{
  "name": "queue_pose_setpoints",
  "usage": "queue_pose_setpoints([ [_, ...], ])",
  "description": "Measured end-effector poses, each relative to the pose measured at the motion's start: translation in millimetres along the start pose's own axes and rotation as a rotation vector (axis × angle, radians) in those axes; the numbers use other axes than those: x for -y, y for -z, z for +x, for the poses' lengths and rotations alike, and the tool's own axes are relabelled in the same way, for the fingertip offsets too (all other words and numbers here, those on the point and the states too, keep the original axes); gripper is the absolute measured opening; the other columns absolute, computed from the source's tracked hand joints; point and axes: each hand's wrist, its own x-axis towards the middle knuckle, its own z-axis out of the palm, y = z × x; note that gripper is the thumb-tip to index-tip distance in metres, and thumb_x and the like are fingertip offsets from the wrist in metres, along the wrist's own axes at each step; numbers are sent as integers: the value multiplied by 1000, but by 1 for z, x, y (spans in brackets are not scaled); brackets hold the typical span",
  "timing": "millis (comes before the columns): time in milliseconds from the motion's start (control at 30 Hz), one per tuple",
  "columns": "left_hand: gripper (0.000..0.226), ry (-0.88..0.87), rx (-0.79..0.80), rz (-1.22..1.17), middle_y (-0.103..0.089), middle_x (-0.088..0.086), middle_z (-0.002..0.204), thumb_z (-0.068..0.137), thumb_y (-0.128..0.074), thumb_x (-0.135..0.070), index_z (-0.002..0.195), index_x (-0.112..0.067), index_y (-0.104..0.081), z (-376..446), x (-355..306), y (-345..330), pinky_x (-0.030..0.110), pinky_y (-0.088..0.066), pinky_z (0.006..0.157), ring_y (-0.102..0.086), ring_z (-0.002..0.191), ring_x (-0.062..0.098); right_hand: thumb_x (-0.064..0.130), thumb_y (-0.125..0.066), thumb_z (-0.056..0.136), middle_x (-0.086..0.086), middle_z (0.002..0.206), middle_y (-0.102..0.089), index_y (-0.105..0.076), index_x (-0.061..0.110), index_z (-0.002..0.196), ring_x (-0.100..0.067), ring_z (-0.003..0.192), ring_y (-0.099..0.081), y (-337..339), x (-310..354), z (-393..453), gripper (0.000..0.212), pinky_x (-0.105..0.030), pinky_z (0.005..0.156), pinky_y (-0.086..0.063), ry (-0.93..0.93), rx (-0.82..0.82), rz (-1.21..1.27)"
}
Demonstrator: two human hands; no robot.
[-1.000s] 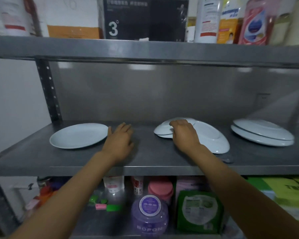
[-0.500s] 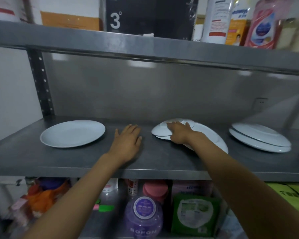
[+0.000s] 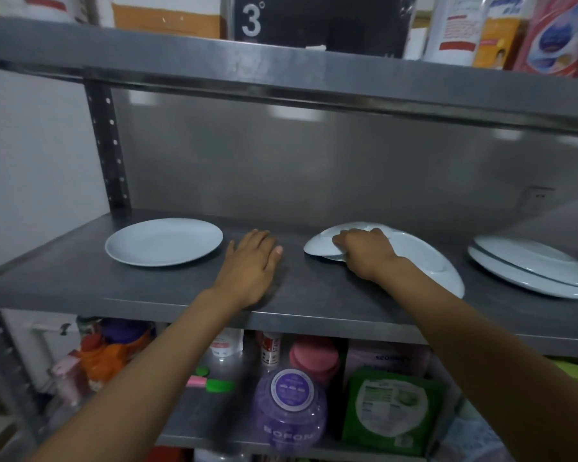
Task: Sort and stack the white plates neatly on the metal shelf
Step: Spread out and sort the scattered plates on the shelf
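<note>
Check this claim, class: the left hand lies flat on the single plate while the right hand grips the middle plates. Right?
Wrong about the left hand: the head view shows it flat on the bare shelf, beside the single plate. The right hand does grip the middle plates.

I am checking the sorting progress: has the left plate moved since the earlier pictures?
No. The left plate keeps the same place beside the shelf post; only the camera has shifted.

black box (image 3: 317, 25) — top shelf — large white "3" with a small degree mark | purple jar (image 3: 289, 408) — lower shelf — raised "BOFOM" low on its front, last letter unsure | pink pack (image 3: 386, 360) — "sco…", rest blurred; other labels too blurred to read
</note>
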Motion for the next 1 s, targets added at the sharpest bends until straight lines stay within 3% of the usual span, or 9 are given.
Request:
queue_pose_setpoints([
  [100, 38, -47, -16, 48, -39, 4, 148, 100, -35, -22, 136, -14, -45, -3, 1, 5, 52, -23, 112, -27, 140, 23, 4, -52, 87, -11, 148, -39, -40, 13, 139, -27, 134, -39, 0, 1, 3, 54, -45, 109, -31, 7, -71, -37],
  [233, 39, -97, -66, 75, -46, 8, 143, 94, -40, -13, 132, -10, -50, -9, 2, 16, 54, -31, 107, -37, 135, 28, 0, -50, 87, -15, 152, -33, -35, 4, 142, -28, 140, -32, -4, 12, 6, 57, -46, 113, -27, 8, -173, -77],
  [367, 39, -108, -196, 117, -47, 8, 141, 90, -42, -11, 127, -11, -53, -13, 2, 30, 55, -30, 107, -40, 132, 28, -4, -81, 45, -21, 106, -70, -67, -4, 104, -32, 90, -71, 3, 25, 11, 61, -36, 67, -57, -33, -401, -33],
  [500, 40, -138, -260, 104, -52, 11, 134, 87, -40, -14, 123, -7, -56, -14, 3, 40, 54, -37, 103, -48, 123, 31, -10, -76, 38, -22, 93, -71, -65, -7, 101, -33, 65, -70, 25, 42, 14, 65, -30, 41, -49, -79, -590, 139],
  [600, 36, -181, -276, 100, -52, 12, 134, 89, -45, -12, 122, -7, -56, -16, 0, 43, 52, -38, 103, -48, 122, 31, -10, -52, 72, -23, 87, -68, -59, 1, 115, -42, 71, -65, 42, 53, 20, 45, -44, 58, -54, -293, -603, 457],
  [700, 38, -226, -316, 80, -48, 11, 138, 86, -53, -3, 124, -7, -54, -21, -2, 43, 35, -36, 106, -43, 125, 26, 1, -41, 85, -16, 87, -68, -63, 7, 100, -37, 82, -63, 48, 53, 22, 28, -43, 71, -53, -476, -553, 884],
  [833, 35, -211, -307, 98, -49, 10, 137, 88, -49, -11, 123, -11, -55, -22, -4, 43, 42, -42, 100, -47, 122, 28, -6, -39, 78, 3, 56, -45, -42, 17, 54, -17, 54, -42, 55, 57, 9, 34, -23, 49, -35, -612, -458, 1426],
  [900, 37, -224, -251, 142, -51, 8, 136, 92, -42, -30, 124, -16, -56, -22, -6, 41, 50, -41, 100, -48, 123, 29, -8, -39, 80, 1, 55, -42, -40, 16, 54, -15, 49, -38, 56, 58, 2, 35, -19, 40, -31, -684, -385, 1596],
  [1000, 46, -231, -151, 285, -53, 2, 136, 92, -37, -52, 126, -27, -55, -25, -7, 33, 60, -36, 100, -46, 127, 27, -7, -46, 86, -3, 67, -51, -56, 7, 87, -14, 50, -51, 54, 60, -6, 17, -26, 44, -51, -780, -215, 1857],
])
